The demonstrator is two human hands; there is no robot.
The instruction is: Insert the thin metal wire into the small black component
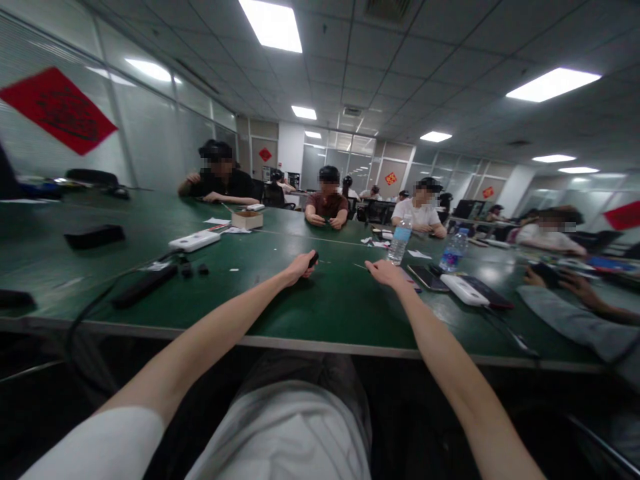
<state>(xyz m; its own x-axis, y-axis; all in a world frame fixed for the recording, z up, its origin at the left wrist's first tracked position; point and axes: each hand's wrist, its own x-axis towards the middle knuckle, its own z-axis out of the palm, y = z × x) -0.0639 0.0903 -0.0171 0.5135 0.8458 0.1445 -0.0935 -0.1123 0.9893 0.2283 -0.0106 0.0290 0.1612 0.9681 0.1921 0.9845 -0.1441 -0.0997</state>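
Both my arms reach out over a green table [310,313]. My left hand [301,267] is curled shut around a small black object [313,259] that sticks out past the fingers. About a hand's width to its right, my right hand [386,273] rests on the table with fingers pinched on something thin and dark I cannot make out. A phone [428,278] lies just right of that hand.
Two water bottles [400,241] stand beyond my right hand. A white power bank [194,241], black cable and small black parts lie at left, and a cardboard box [247,219] further back. Several people sit around the table; another person's arm [575,313] rests at right.
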